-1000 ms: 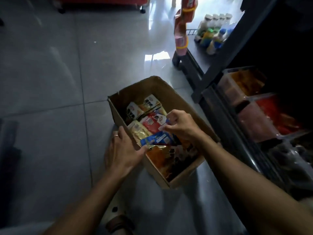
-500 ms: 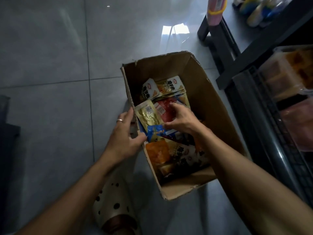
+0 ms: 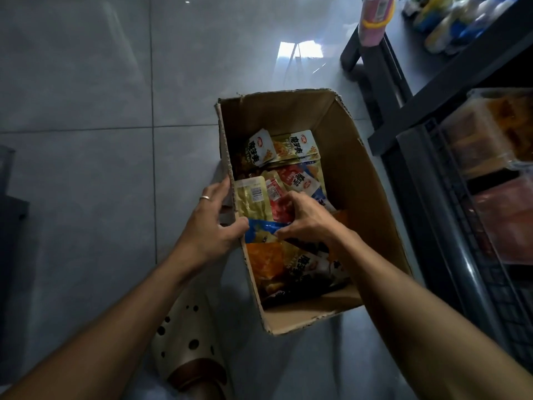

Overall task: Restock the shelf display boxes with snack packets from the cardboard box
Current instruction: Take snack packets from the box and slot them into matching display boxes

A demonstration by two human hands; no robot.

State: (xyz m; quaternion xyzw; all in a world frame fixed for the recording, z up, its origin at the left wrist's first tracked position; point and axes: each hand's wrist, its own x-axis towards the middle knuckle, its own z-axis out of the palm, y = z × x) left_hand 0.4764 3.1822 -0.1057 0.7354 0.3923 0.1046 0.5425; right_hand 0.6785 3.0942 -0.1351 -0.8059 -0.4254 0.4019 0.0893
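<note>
An open cardboard box (image 3: 354,180) stands on the floor tiles, with several snack packets lying in it. My left hand (image 3: 213,223) straddles the box's left wall, fingers outside and thumb inside on a blue packet (image 3: 261,228). A yellow packet (image 3: 252,199) stands against that wall. My right hand (image 3: 305,217) is inside the box, fingers curled over a red packet (image 3: 277,194) and thumb pinching the blue one. Clear display boxes (image 3: 487,140) holding orange and red packets sit on the dark shelf at the right.
The dark shelf frame (image 3: 427,180) runs along the box's right side, close to it. Bottles (image 3: 450,21) stand on a low platform at the top right, beside a pink and yellow container (image 3: 375,18). A beige perforated shoe (image 3: 184,342) is near the box's near-left corner.
The view has dropped closer over the box. My right hand has slid nearer, from the red and white packets onto the red and blue ones. My left hand stays at the left wall.
</note>
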